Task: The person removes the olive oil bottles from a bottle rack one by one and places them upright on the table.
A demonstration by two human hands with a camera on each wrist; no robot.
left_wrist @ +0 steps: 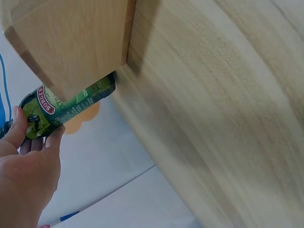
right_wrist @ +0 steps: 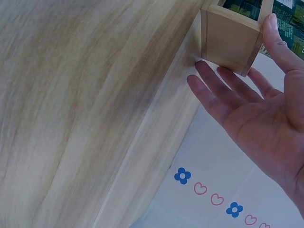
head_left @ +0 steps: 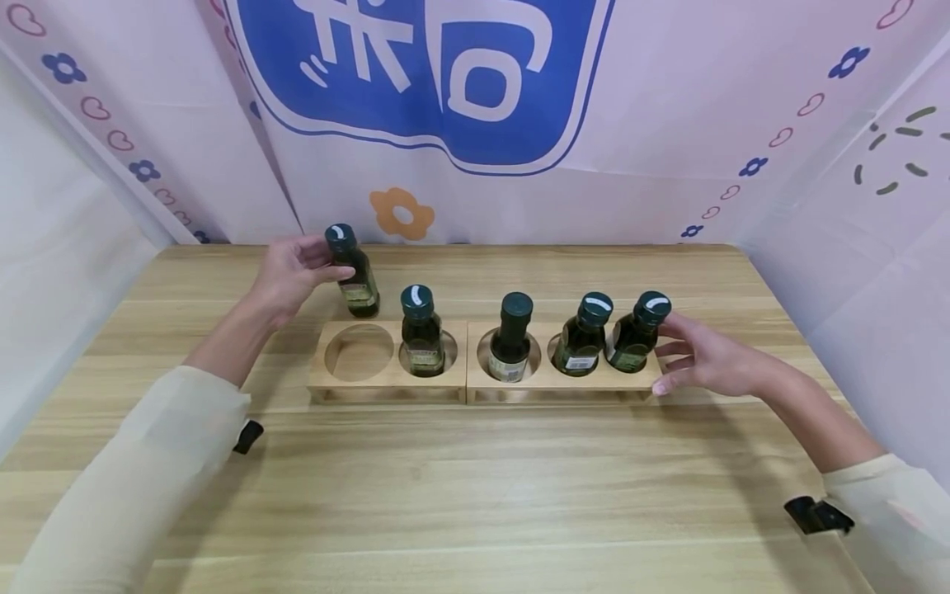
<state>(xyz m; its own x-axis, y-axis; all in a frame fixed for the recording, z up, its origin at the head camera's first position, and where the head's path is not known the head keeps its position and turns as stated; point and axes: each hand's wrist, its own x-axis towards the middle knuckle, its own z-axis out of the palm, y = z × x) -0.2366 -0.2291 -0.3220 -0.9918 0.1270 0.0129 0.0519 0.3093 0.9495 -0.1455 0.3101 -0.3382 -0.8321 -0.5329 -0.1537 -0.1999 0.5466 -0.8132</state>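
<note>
My left hand (head_left: pixel 293 276) pinches a dark green olive oil bottle (head_left: pixel 359 285) between thumb and fingers, upright behind the left end of a wooden bottle rack (head_left: pixel 386 386). Its Borges label (left_wrist: pixel 47 100) shows in the left wrist view, where the rack covers part of it. My right hand (head_left: pixel 705 359) is at the end of the right-hand rack (head_left: pixel 557 391), thumb by the front edge and fingers spread past the end face (right_wrist: pixel 232 40). Nearest it stands a green-capped bottle (head_left: pixel 633 338), partly overlapping the fingers.
More bottles stand in the racks: a green-capped one (head_left: pixel 423 334), a slimmer-necked one (head_left: pixel 512 338) and another (head_left: pixel 581 337). A round hole (head_left: pixel 359 353) is at the far left. Behind the wooden table (head_left: pixel 475 487) hangs a printed cloth (head_left: pixel 638 198).
</note>
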